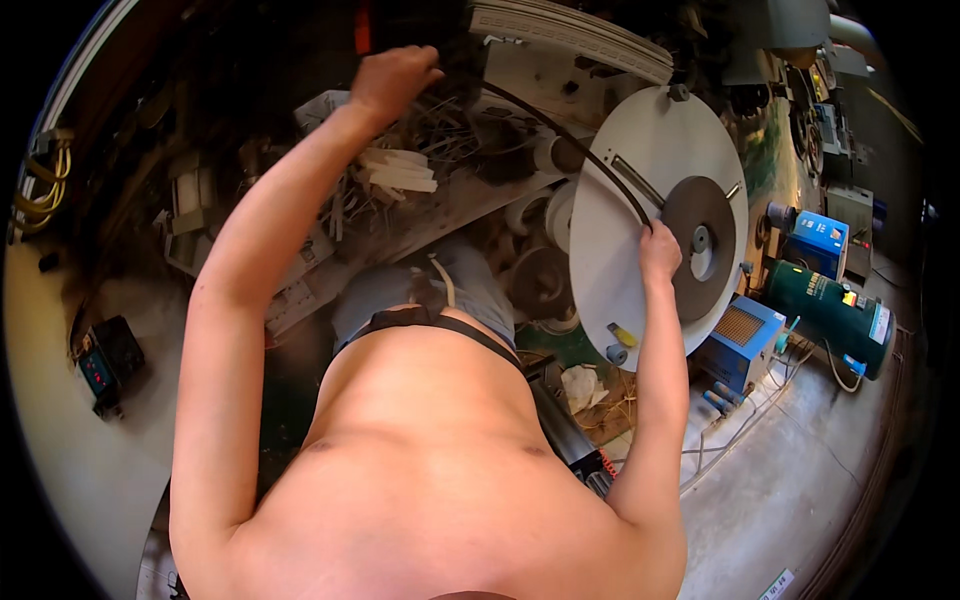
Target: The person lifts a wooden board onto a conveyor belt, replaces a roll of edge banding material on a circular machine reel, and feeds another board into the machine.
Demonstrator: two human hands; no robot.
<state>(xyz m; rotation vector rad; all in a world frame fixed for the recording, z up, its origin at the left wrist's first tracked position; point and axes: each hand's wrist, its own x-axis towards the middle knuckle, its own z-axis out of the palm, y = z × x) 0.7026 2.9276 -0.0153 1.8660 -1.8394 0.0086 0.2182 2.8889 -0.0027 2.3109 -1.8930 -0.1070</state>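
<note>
A large white disc reel [620,270] stands tilted at the right, with a dark grey coil of strip [690,285] wound round its hub. From the coil a thin dark strip [545,118] arcs up and left across to my left hand [395,85]. That hand is raised at the far left, its fingers closed at the strip's far end, where the dark background hides the exact grip. My right hand [660,255] is closed on the strip beside the coil, in front of the white disc.
Pale offcuts [395,170] lie heaped on the bench behind. Several rolls, one brown [540,280], sit left of the disc. To the right are a blue box-shaped machine [740,340], a green tank [825,315] and cables on the floor. A small box with red digits [110,365] is at left.
</note>
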